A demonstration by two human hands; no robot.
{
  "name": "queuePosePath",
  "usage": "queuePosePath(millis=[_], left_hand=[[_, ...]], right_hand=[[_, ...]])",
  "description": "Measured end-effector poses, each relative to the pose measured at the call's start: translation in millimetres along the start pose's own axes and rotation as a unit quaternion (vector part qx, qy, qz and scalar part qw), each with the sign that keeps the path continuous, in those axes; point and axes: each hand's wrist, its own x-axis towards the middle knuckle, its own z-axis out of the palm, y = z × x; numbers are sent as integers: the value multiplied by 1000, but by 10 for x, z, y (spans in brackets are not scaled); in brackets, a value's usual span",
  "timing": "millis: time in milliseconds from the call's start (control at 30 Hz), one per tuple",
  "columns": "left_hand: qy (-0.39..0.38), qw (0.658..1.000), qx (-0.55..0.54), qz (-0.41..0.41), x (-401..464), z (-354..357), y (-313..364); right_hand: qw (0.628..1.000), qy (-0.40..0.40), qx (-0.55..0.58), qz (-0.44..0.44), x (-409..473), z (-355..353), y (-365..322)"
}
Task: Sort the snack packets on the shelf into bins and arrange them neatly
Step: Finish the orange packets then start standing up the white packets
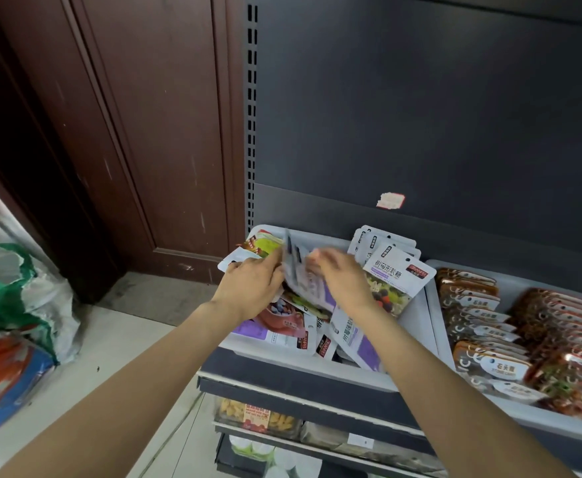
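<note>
Head view: packets (298,270) between both hands.

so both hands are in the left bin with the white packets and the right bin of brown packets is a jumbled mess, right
Not quite. The head view shows the brown packets in the right bin lined up in neat overlapping rows. Both hands, left hand and right hand, are indeed in the left bin.

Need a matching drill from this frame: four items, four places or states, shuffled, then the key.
Items
1. left hand
2. upright white packets
3. brown packets
4. torn sticker

Places or states
A. on the dark back panel above the bins
B. lined up in rows in the right bin
C. standing at the back right of the left bin
D. gripping blurred packets over the left bin, beside the right hand

Pairs: 1-D, 2-C, 3-B, 4-A
</note>
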Motion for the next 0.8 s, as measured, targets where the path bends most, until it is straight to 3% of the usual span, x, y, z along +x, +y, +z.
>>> queuePosePath(millis=[67, 167, 367, 467, 567, 667, 800], left_hand=[[6, 1000, -7, -1, 17, -6, 14], [-7, 999, 25, 21, 20, 63, 4], [14, 976, 180, 121, 52, 85, -39], [-47, 949, 255, 180, 52, 102, -28], [-56, 951, 266, 147, 41, 96, -17], [-62, 955, 278, 76, 48, 63, 43], [-27, 945, 326, 25, 90, 7, 202]], right_hand=[[997, -78, -6, 3, 11, 164, 160], [991, -133, -14, -23, 3, 190, 346], [981, -122, -134, -72, 57, 69, 463], [958, -129, -240, -87, 7, 58, 520], [925, -108, -354, -82, -51, -48, 620], [946, -126, -298, -14, -138, -180, 700], [956, -84, -277, 50, -201, -407, 735]])
